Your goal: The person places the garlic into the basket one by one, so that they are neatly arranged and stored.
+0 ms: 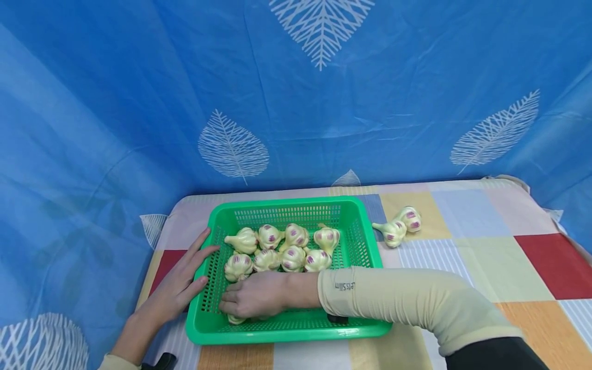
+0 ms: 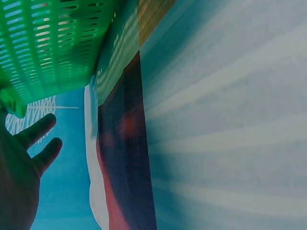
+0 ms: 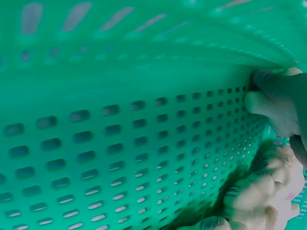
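Note:
A green plastic basket [image 1: 289,337] with slotted walls holds several garlic bulbs [image 1: 293,258], whitish with purple streaks, mostly grouped in its left and middle parts. My right hand [image 1: 259,294] is down inside the basket's near left part, palm downward. In the right wrist view its thumb and fingers grip a garlic bulb [image 3: 276,111] close to the basket wall; the hand hides much of this bulb from above. Fingers spread and fairly straight, my left hand [image 1: 178,282] rests its fingertips at the basket's left rim and holds nothing.
Two more garlic bulbs [image 1: 401,226] lie together on the tablecloth to the right of the basket. The checked, patchwork cloth [image 1: 490,267] covers the table. A blue curtain [image 1: 370,103] with white leaf prints hangs behind and at the sides.

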`<act>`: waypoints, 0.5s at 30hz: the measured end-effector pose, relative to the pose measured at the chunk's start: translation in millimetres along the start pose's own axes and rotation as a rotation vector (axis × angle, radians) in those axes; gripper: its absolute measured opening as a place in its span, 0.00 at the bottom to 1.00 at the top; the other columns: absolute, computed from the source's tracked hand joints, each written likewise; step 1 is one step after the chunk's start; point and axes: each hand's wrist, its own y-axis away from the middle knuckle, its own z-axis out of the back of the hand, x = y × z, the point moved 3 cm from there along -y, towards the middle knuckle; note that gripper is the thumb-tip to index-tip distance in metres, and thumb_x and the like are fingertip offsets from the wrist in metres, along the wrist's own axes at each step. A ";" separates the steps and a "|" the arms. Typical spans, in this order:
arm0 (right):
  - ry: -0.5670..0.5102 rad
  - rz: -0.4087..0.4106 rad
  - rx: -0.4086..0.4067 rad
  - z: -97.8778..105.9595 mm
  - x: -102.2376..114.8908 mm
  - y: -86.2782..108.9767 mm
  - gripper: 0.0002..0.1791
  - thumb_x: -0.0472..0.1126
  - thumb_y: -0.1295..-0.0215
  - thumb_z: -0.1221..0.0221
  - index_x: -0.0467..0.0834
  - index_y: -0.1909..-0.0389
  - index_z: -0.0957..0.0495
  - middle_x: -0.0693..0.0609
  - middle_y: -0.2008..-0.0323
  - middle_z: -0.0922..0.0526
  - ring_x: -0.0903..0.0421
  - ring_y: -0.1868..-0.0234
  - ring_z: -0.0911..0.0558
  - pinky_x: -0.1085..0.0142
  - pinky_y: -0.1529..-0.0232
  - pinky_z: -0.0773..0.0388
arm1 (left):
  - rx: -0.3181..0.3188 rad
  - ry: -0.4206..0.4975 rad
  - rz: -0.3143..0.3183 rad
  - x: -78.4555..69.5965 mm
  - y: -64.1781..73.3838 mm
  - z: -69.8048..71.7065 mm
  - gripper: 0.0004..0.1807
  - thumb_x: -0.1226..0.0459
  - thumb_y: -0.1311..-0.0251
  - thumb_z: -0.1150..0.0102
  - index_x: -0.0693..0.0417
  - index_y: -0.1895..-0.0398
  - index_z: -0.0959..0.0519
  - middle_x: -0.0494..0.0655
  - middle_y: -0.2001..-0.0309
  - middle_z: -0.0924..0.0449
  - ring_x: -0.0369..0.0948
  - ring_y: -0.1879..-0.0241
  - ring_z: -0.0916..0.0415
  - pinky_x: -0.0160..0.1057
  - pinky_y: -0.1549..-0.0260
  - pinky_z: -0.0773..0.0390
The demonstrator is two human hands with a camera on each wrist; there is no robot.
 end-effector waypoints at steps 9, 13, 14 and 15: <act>-0.075 -0.051 0.019 1.4 1.0 6.9 0.30 0.49 0.19 0.56 0.44 0.22 0.43 0.52 0.27 0.34 0.59 0.27 0.38 0.71 0.32 0.42 | -0.006 0.015 -0.015 -0.4 0.2 -1.2 0.35 0.64 0.37 0.44 0.48 0.24 0.37 0.49 0.19 0.58 0.47 0.22 0.55 0.27 0.32 0.54; -0.065 -0.043 0.018 8.4 0.5 10.0 0.33 0.49 0.21 0.54 0.42 0.21 0.46 0.50 0.26 0.37 0.58 0.26 0.39 0.71 0.30 0.46 | -0.009 0.018 -0.023 0.2 0.6 -0.7 0.35 0.65 0.37 0.44 0.49 0.25 0.37 0.50 0.19 0.58 0.47 0.22 0.55 0.27 0.32 0.54; -0.065 -0.038 0.015 11.3 0.1 11.3 0.33 0.49 0.21 0.54 0.42 0.21 0.47 0.50 0.25 0.37 0.58 0.25 0.40 0.71 0.30 0.48 | -0.009 0.018 -0.024 0.5 0.7 -0.6 0.35 0.65 0.37 0.44 0.49 0.25 0.37 0.50 0.19 0.58 0.47 0.22 0.55 0.27 0.32 0.54; -0.071 -0.035 0.006 14.4 -0.6 12.5 0.33 0.50 0.20 0.56 0.41 0.21 0.47 0.49 0.25 0.38 0.57 0.25 0.40 0.70 0.29 0.49 | -0.009 0.020 -0.024 0.8 0.9 -0.3 0.35 0.65 0.37 0.44 0.50 0.25 0.37 0.50 0.19 0.58 0.47 0.22 0.55 0.27 0.32 0.54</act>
